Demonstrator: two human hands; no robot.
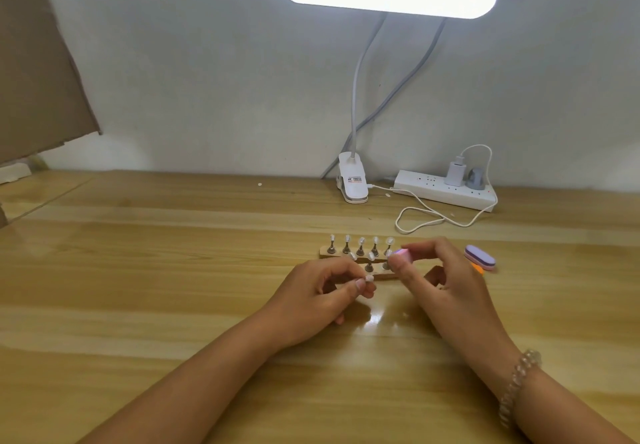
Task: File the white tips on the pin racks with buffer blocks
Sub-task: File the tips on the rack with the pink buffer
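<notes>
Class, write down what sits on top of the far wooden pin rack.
Five metal pins stand on the far rack, each topped by a white tip. Its right end is hidden behind the right hand.

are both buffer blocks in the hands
No, the right hand pinches one pink block; the purple block lies untouched on the table.

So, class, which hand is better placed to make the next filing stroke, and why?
Right. The right hand grips a buffer block just above the front pin rack; the left hand is busy pinching a white tip and holds no block.
</notes>
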